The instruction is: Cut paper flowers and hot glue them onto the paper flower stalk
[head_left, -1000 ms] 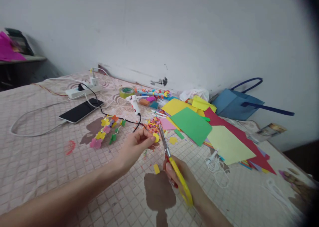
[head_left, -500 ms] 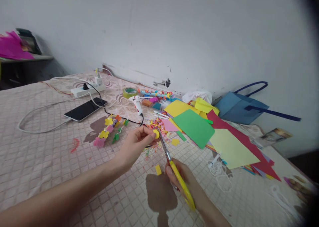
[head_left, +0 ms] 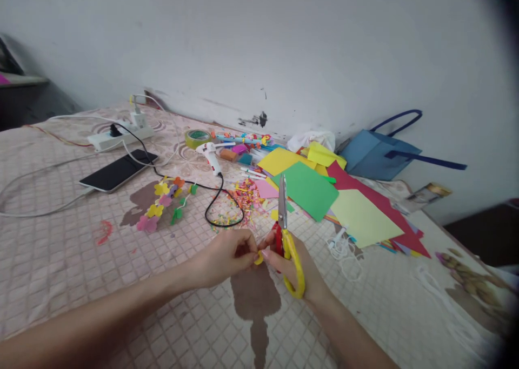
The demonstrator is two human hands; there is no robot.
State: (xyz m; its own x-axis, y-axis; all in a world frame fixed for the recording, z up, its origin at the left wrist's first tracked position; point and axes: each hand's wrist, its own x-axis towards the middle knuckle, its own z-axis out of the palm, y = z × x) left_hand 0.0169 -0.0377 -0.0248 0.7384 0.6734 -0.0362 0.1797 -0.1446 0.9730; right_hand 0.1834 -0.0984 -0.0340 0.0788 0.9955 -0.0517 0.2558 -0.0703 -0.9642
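Note:
My left hand (head_left: 227, 258) pinches a small yellow paper piece (head_left: 258, 259) between thumb and fingertips. My right hand (head_left: 295, 272) grips yellow-handled scissors (head_left: 286, 234), their blades shut and pointing up and away. The right fingertips touch the same yellow piece, so both hands meet just above the patterned table cover (head_left: 60, 250). A heap of coloured paper scraps (head_left: 243, 196) lies just beyond the hands.
Coloured paper sheets (head_left: 312, 190) are spread at centre right, a blue bag (head_left: 377, 155) behind them. A white glue gun (head_left: 211, 155) with a black cable, a tape roll (head_left: 197, 138), a paper flower garland (head_left: 162, 204), a phone (head_left: 117, 170) and a power strip (head_left: 117, 136) sit left.
The scissors have lifted off the yellow piece and now point upward. Both hands came closer to me and together, right fingertips now on the piece. The view shifted slightly right.

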